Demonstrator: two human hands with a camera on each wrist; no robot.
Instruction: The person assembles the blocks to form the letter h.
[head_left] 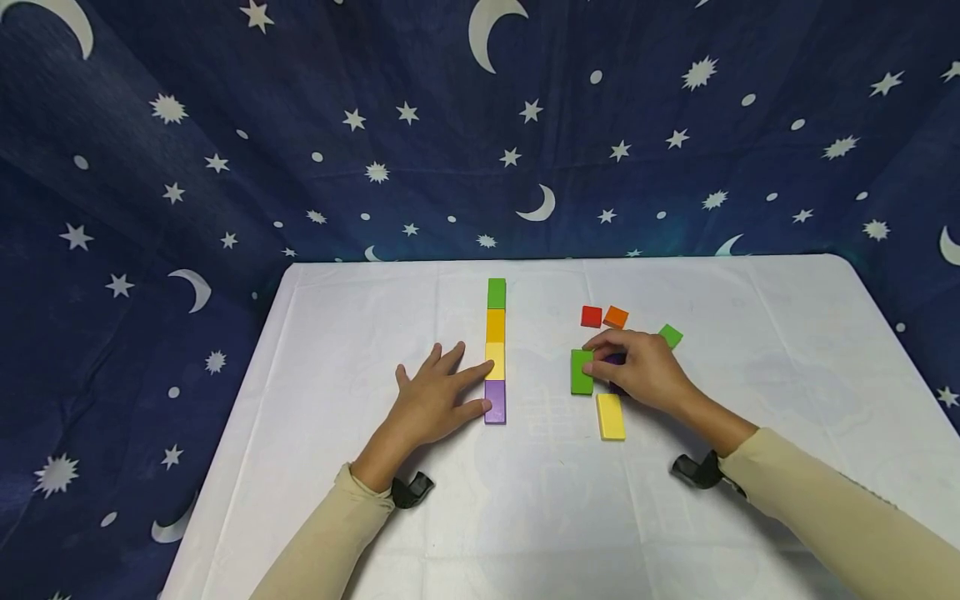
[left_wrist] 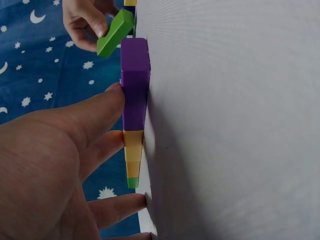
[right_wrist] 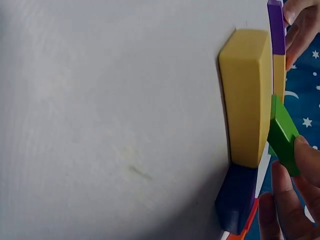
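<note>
A straight row of blocks on the table runs from a purple block at the near end through a yellow block and an orange-yellow block to a green block. My left hand lies along its left side, fingers spread, thumb touching the purple block and index finger at the yellow one. To the right, my right hand pinches another green block, which is tilted and lifted in the left wrist view. Under that hand sits a dark blue block, mostly hidden in the head view.
A loose yellow block lies just nearer than the right hand. Beyond it are a red block, an orange block and a small green block. A white cloth covers the table; a starry blue curtain hangs behind.
</note>
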